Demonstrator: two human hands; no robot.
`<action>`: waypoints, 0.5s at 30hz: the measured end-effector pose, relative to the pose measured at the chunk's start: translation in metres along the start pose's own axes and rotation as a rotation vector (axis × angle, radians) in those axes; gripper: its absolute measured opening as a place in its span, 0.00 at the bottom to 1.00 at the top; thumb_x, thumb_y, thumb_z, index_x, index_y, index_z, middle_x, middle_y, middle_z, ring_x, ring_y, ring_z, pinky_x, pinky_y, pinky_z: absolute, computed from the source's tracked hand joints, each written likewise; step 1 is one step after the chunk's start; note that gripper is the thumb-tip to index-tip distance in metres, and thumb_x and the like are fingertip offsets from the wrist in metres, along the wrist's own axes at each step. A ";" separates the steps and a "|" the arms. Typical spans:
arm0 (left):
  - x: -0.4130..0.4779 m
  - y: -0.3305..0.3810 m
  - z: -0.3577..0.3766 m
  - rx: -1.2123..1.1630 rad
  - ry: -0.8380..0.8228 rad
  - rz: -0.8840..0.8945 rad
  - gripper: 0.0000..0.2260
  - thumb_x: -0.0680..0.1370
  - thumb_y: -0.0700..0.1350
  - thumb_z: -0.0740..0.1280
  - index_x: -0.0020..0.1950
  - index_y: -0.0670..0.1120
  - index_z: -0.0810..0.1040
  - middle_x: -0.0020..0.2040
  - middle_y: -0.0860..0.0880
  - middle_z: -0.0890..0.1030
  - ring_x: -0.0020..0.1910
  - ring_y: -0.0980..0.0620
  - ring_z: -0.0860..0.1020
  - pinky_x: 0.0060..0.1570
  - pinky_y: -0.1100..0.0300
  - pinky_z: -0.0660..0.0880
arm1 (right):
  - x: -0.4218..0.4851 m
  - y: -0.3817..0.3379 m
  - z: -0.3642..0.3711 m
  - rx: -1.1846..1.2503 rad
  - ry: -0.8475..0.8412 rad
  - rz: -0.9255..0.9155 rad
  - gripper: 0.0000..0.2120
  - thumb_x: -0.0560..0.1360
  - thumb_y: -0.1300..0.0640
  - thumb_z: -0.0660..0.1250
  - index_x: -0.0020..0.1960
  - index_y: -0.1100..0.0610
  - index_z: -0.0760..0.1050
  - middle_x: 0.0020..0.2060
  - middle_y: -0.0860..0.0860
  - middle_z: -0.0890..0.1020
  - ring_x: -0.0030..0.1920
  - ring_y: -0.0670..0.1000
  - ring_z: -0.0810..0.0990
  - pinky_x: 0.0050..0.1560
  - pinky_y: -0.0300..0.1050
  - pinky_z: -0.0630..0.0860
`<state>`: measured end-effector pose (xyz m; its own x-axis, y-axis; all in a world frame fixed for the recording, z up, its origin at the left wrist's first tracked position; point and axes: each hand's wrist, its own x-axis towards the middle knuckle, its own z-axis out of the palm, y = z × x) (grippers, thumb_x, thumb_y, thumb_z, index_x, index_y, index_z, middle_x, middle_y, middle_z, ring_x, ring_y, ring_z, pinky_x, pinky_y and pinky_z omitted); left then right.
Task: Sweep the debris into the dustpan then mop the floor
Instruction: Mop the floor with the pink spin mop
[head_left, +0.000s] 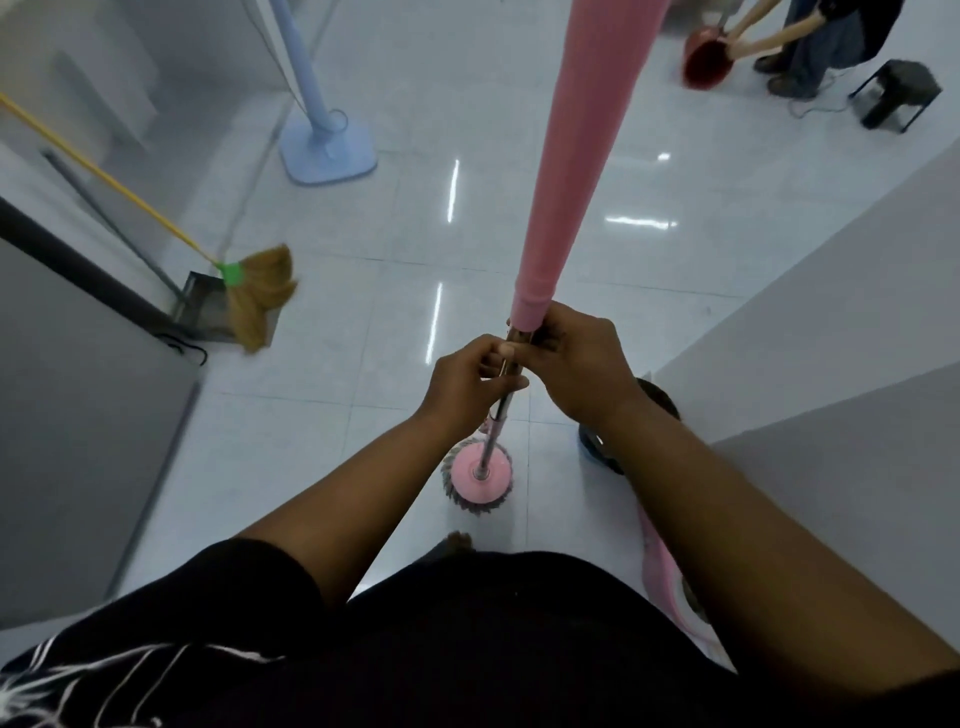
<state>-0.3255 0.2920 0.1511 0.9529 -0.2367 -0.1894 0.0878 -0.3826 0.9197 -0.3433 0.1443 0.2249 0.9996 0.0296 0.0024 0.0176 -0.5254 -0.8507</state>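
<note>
I hold a pink mop upright in front of me. Its pink handle (566, 156) rises toward the camera, and its round pink head (479, 474) with grey strands rests on the white tiled floor (363, 364). My left hand (470, 379) grips the metal shaft just below the pink sleeve. My right hand (582, 364) wraps the shaft right beside it, at the sleeve's lower end. A straw broom (257, 296) with a yellow handle leans at the left, its bristles on a grey metal dustpan (200, 306).
A pale blue stand base (327, 148) sits at the back. A pink mop bucket (670, 577) and a dark round bin (602, 447) lie at my right, against a grey partition (831, 338). Another person with a red dustpan (706, 60) and a black stool (896, 93) are far right.
</note>
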 end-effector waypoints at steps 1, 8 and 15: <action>0.001 -0.007 -0.007 -0.004 0.012 -0.022 0.10 0.72 0.44 0.75 0.48 0.52 0.77 0.47 0.51 0.82 0.49 0.51 0.81 0.48 0.59 0.79 | 0.006 -0.002 0.009 -0.018 -0.027 0.004 0.06 0.72 0.57 0.74 0.46 0.53 0.79 0.39 0.47 0.84 0.41 0.46 0.83 0.44 0.35 0.78; 0.013 -0.047 -0.046 -0.070 0.059 -0.192 0.12 0.71 0.42 0.76 0.52 0.49 0.79 0.48 0.50 0.83 0.50 0.52 0.82 0.49 0.57 0.80 | 0.039 -0.003 0.064 -0.012 -0.163 0.074 0.08 0.73 0.59 0.74 0.50 0.57 0.79 0.41 0.48 0.84 0.43 0.48 0.83 0.45 0.37 0.79; 0.030 -0.075 -0.070 -0.044 0.047 -0.292 0.10 0.72 0.40 0.74 0.52 0.48 0.81 0.48 0.49 0.84 0.51 0.50 0.82 0.52 0.56 0.79 | 0.066 0.005 0.106 -0.072 -0.245 0.095 0.08 0.73 0.58 0.73 0.44 0.49 0.76 0.37 0.42 0.81 0.40 0.41 0.80 0.38 0.30 0.71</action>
<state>-0.2828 0.3763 0.1002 0.8978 -0.0798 -0.4331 0.3721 -0.3887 0.8429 -0.2794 0.2338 0.1651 0.9613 0.1775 -0.2108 -0.0659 -0.5948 -0.8012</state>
